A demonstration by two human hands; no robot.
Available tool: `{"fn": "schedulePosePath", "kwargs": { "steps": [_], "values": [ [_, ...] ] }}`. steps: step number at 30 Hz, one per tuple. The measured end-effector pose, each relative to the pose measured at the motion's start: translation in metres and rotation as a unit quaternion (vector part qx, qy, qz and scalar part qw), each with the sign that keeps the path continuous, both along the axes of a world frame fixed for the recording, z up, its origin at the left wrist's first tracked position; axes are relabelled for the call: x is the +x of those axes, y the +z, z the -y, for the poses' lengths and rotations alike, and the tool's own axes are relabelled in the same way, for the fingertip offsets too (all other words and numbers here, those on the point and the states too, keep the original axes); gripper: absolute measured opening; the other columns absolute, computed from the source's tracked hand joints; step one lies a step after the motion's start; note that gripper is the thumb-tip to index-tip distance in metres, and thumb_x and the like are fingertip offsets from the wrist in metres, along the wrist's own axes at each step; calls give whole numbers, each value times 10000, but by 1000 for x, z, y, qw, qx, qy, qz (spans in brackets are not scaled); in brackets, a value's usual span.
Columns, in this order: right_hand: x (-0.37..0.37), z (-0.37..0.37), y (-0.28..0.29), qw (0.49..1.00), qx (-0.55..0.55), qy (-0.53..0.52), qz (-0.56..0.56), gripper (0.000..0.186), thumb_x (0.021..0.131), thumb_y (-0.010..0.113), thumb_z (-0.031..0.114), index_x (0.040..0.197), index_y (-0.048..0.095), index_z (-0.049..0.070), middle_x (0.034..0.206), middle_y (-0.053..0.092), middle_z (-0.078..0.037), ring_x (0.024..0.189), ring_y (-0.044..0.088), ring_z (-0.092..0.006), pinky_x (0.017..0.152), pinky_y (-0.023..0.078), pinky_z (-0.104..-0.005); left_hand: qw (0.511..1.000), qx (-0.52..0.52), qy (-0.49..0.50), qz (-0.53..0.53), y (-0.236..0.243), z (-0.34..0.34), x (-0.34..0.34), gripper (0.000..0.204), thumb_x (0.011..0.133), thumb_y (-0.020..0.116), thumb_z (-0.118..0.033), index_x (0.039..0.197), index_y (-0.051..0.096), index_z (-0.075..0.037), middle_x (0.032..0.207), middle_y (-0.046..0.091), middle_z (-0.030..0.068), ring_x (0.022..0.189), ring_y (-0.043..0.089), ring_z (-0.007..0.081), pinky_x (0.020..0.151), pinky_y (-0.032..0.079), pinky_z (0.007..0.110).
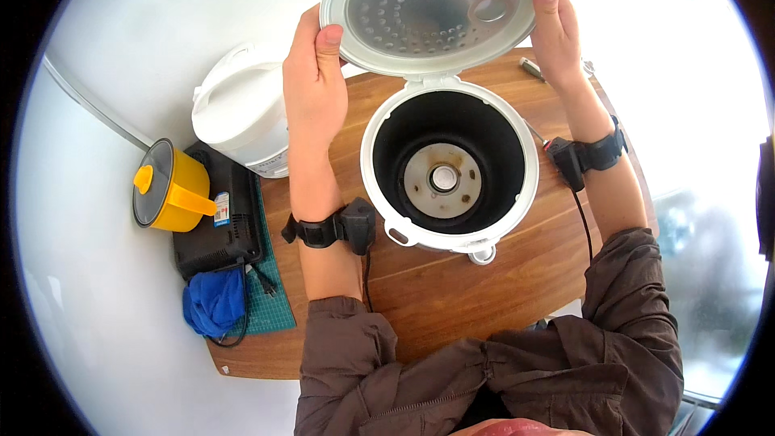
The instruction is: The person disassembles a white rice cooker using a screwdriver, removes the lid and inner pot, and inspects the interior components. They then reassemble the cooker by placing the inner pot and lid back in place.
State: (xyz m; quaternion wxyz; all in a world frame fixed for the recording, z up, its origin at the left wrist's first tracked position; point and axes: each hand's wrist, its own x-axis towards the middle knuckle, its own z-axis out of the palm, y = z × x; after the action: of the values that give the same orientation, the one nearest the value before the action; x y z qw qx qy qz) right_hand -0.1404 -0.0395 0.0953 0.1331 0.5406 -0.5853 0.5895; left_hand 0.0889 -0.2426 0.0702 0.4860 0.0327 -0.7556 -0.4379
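Observation:
A white rice cooker (367,153) stands on the wooden table with its round lid (436,12) swung up on the hinge at the back. My left hand (319,73) grips the lid's left rim, thumb on the inner side. On the opposite rim my right hand (557,28) holds the lid the same way, fingers behind it. The lid's inside is a dimpled metal plate with a round fitting. No inner pot sits in the dark cooker body; its stained heating plate (420,194) shows at the bottom, with a round button in the centre.
At the left, a white lidded bucket (242,113) stands behind a yellow pot (187,194) with a glass lid, resting on a black box (214,246). A blue cloth (214,303) and a plug (266,282) lie on a green cutting mat (278,307). A pen-like object (531,69) lies behind the cooker.

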Motion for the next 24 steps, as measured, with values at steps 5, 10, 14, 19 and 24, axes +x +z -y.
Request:
{"fn": "schedulePosePath", "kwargs": {
  "steps": [5,10,14,19,24],
  "values": [
    [5,1,-4,996,1,31,84,657,1107,353,557,1451,521,24,1151,628,-4,991,554,-77,839,455,-237,997,19,-75,-29,-5,1,0,425,1074,579,-309,1366,550,-2,1124,703,97,1023,645,172,935,510,329],
    [0,1,-17,986,-9,14,163,650,1109,356,555,1442,524,23,1040,620,23,833,484,-44,710,409,-218,996,40,-76,25,-12,9,-4,404,1010,684,-195,1337,541,-6,1121,699,90,1000,622,172,931,497,337],
    [-12,-7,-19,993,27,-6,112,655,1106,356,564,1445,515,27,993,606,34,801,460,-38,684,385,-212,996,55,-73,19,-14,7,-8,354,1012,667,-158,1309,548,-7,1116,698,89,990,621,173,923,497,332],
    [14,-4,-14,991,3,2,134,632,1111,369,542,1460,496,31,1003,597,26,822,483,-43,708,408,-216,997,54,-51,23,-14,4,-10,328,1019,644,-142,1304,546,-13,1123,691,94,1003,615,173,935,494,334],
    [10,-12,-21,996,60,67,1,497,1105,504,370,1469,472,34,1217,603,-31,1022,552,-106,911,463,-295,998,42,-51,24,-15,6,-11,341,1043,620,-192,1316,532,-8,1181,674,109,1058,604,186,967,481,339]
  ]
}}
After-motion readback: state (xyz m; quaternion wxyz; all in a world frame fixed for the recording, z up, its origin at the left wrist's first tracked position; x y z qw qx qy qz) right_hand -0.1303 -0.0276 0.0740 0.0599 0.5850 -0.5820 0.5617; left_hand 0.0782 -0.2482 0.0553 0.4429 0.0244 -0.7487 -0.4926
